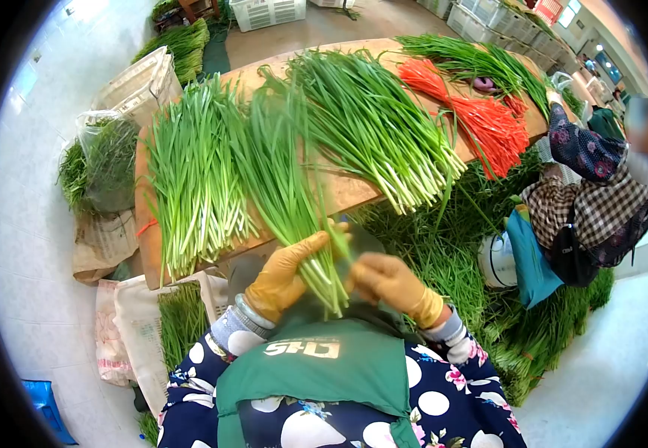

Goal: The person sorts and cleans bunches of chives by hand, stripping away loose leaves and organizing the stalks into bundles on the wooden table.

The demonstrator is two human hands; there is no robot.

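Observation:
My left hand [283,276], in a yellow glove, is wrapped round a bunch of garlic chives [283,190]. Their pale stem ends point toward me, and the leaves, partly blurred, reach over the table. Just right of the stems is my right hand [391,284], gloved too, its fingers curled in and smeared by motion. Whatever is between those fingers cannot be made out. On the wooden table [339,175], a pile of chives [197,179] lies to the left of the held bunch. A larger chive pile [376,119] lies to its right.
Red ties [481,123] lie on the table's right side beside more chives [473,56]. Loose greens [436,246] cover the floor at right, near a white bucket [497,261]. A co-worker [600,194] is at the far right. White crates [141,86] stand at left.

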